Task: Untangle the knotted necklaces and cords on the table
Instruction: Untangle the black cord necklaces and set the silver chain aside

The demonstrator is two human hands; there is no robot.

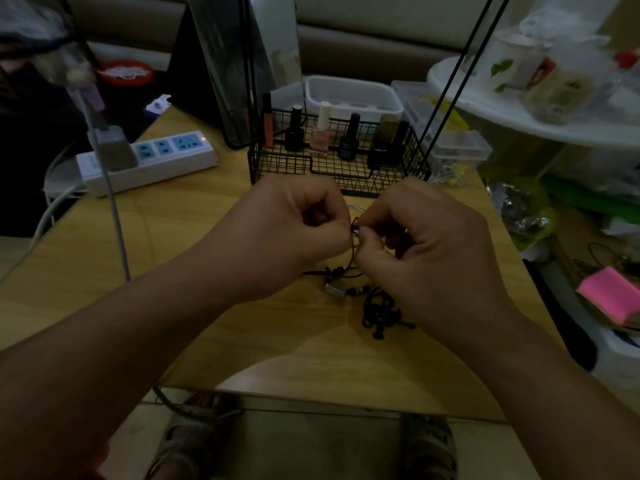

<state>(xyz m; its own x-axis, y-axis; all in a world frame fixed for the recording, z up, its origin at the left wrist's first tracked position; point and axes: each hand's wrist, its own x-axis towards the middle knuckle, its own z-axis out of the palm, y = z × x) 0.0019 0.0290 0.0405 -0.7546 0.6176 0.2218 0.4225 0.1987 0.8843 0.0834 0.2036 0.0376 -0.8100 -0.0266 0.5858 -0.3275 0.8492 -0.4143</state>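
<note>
The light wooden table [207,306] fills the middle of the frame. At its far edge, upper centre, stands a black wire basket [363,178] of nail-polish bottles, and a white power strip with blue sockets [156,164] lies at the upper left. My left hand [287,233] and right hand [433,247] meet in the centre, just in front of the basket. Both have their fingers curled, and each pinches the same thin black cord [354,252] between thumb and fingertip, almost touching at the knot. The cord runs down from my fingers to the table. There the rest of the tangle lies directly below my hands: a dark heap of knotted black cords and beads [381,315] by my right wrist, and a small silver rectangular pendant [334,290] just to its left. I judge that I am picking one knot open, with most of the tangle not yet freed. The next move calls for loosening this loop with my fingertips and easing the strand out gently rather than tugging it tighter. I can read no brand or writing: the bottle labels and the power strip are too dim and blurred.
</note>
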